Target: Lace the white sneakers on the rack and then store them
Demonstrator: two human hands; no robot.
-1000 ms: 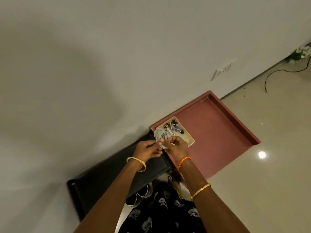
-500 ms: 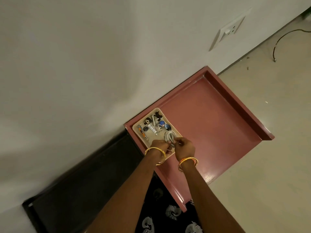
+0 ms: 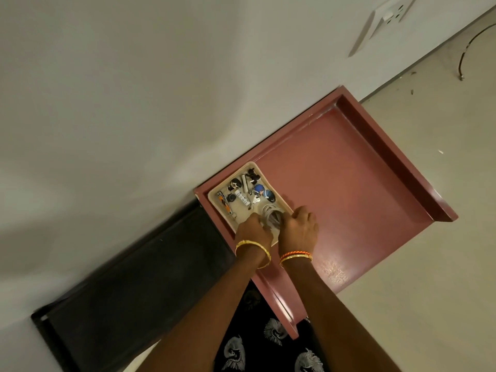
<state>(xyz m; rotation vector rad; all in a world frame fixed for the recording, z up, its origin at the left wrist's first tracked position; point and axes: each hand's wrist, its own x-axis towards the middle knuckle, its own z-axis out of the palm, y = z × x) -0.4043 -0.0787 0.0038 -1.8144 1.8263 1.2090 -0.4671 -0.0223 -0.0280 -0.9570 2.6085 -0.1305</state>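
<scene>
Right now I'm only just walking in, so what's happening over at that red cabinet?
A person is bent over the red cabinet top, both hands in a small cream tray of odds and ends. The left hand and right hand hold a coiled bundle of white laces at the tray's near end. No sneakers show, so lacing hasn't started.

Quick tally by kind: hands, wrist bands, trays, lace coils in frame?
Hands: 2, left hand and right hand
Wrist bands: 2, gold bangle, orange band
Trays: 1, cream tray
Lace coils: 1, white lace coil
Total: 6

no readable text, labels or numbers
</scene>
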